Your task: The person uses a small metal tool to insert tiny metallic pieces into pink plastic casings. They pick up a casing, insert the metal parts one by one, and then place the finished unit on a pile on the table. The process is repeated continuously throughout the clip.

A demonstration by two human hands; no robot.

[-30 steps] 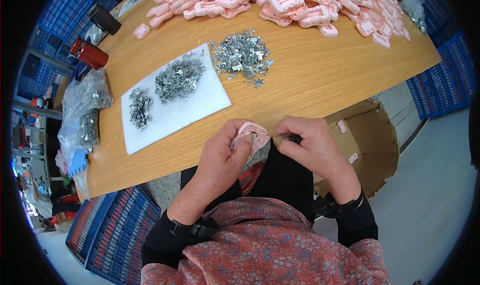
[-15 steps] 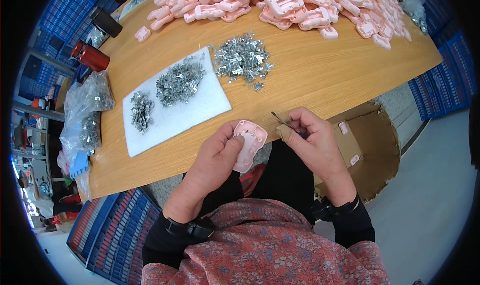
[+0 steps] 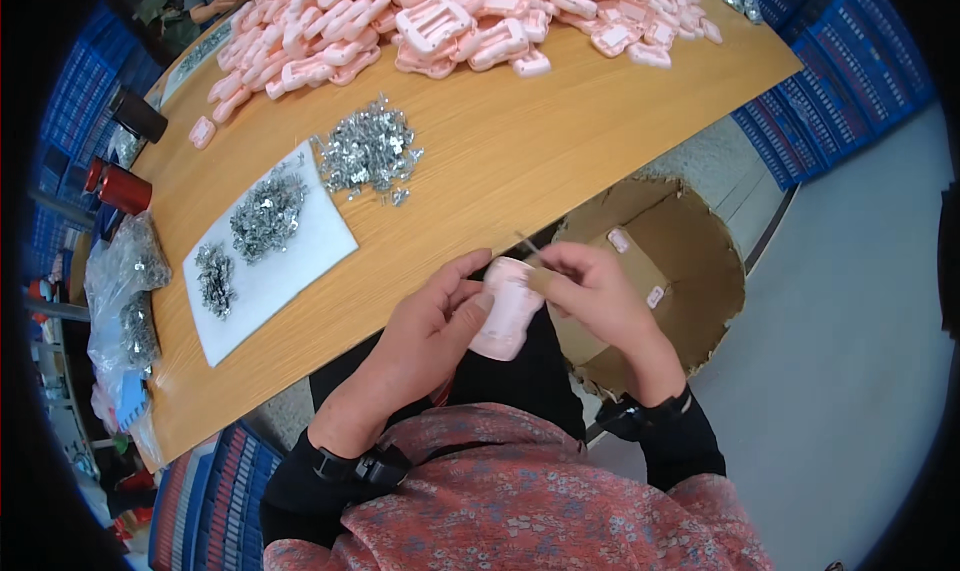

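Pinching a thin metal pin point(image 3: 528, 247) between thumb and forefinger, your right hand point(image 3: 598, 301) has closed on it just above the top edge of the pink part point(image 3: 506, 307). Your left hand point(image 3: 432, 333) wraps that part from the left, thumb across its face, fingers shut behind it. Both sit at centre frame, just below the table point(image 3: 560, 141) edge and over your lap.

To do this well, I judge you should keep the left grip firm and steady so the part does not twist, and line the pin up with its slot before pushing (the slot itself is hidden by your fingers). Hold the pin close to its tip; it looks thin enough to bend.

The part is a small pale-pink moulded plastic piece, roughly rectangular with rounded corners, tilted slightly to the right.

Further out, loose metal pieces point(image 3: 368, 156) lie heaped at upper centre-left, more on a white sheet point(image 3: 300, 256) at left. A pile of pink parts point(image 3: 450, 21) fills the top. A cardboard box point(image 3: 690, 261) stands open at right, with a few pink parts inside.
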